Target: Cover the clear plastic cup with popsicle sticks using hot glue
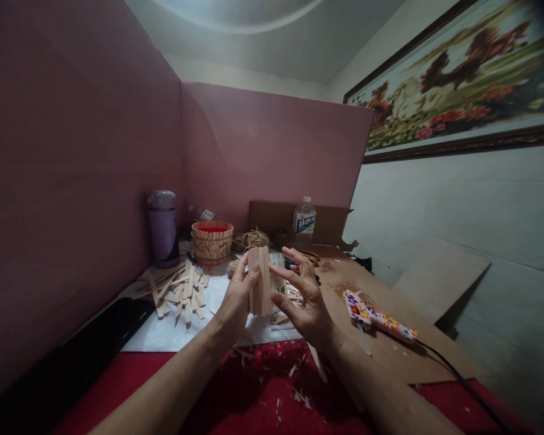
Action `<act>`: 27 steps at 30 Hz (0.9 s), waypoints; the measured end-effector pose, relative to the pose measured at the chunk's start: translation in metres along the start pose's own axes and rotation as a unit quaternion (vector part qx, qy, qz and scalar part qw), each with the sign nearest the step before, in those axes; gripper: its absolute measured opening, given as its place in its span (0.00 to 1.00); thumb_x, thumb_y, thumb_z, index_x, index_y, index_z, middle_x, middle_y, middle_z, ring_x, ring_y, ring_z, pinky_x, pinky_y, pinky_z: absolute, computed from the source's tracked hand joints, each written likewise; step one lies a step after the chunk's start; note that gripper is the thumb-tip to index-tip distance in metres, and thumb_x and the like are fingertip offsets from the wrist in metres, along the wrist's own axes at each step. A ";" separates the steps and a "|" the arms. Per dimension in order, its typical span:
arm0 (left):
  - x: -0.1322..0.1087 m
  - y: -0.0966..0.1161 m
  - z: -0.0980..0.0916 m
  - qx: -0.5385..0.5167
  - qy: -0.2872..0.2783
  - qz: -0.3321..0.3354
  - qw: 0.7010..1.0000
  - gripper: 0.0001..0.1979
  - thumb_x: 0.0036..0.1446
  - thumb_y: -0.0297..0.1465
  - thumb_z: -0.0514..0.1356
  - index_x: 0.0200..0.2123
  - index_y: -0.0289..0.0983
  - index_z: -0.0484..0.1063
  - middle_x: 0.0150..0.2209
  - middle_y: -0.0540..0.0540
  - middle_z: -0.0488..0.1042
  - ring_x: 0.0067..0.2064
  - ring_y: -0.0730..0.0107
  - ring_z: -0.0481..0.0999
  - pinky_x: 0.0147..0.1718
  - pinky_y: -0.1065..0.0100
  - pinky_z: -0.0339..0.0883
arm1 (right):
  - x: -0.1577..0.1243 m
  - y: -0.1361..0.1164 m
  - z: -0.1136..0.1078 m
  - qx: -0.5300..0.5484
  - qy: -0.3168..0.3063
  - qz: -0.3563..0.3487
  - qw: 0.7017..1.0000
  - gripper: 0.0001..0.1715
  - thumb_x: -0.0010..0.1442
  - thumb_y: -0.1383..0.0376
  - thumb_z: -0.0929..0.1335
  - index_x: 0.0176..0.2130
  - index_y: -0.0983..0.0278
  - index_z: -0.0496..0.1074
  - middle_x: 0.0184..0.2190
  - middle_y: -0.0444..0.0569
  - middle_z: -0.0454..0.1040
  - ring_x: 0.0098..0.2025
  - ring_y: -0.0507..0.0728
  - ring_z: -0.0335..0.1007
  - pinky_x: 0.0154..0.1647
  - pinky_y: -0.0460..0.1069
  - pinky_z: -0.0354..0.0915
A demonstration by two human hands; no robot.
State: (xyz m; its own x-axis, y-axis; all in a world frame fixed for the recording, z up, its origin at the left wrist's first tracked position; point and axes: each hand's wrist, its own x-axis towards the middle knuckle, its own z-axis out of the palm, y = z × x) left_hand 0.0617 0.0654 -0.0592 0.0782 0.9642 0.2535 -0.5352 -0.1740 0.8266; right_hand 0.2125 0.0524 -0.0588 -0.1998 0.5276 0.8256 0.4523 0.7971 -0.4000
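Observation:
Held upright in front of me is a small block faced with wooden craft sticks, side by side. My left hand grips its left side, the thumb across the front. My right hand is at the right side with its fingers spread; its fingertips are close to the sticks, and I cannot tell whether they touch. A printed, greenish-white surface shows just behind the sticks' right edge. More loose craft sticks lie in a pile to the left on a white sheet.
A purple bottle, a stick-sided basket with red lining, twine and a clear labelled bottle stand behind. Rightward, a flower-patterned glue gun with a black cord lies on cardboard. Wood scraps dot the red cloth.

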 end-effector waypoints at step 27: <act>-0.002 0.000 0.002 0.017 0.003 -0.010 1.000 0.33 0.56 0.42 0.62 0.63 0.44 0.57 0.62 0.43 0.66 0.61 0.56 0.66 0.52 0.64 0.64 | 0.001 -0.001 0.000 0.030 0.014 -0.012 0.999 0.18 0.59 0.58 0.70 0.50 0.50 0.74 0.63 0.48 0.59 0.65 0.65 0.50 0.62 0.66 0.53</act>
State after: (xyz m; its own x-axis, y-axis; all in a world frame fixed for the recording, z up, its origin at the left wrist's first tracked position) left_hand 0.0630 0.0635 -0.0590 0.0838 0.9686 0.2341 -0.5046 -0.1613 0.8481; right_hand 0.2119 0.0526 -0.0575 -0.1849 0.4997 0.8462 0.3943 0.8264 -0.4019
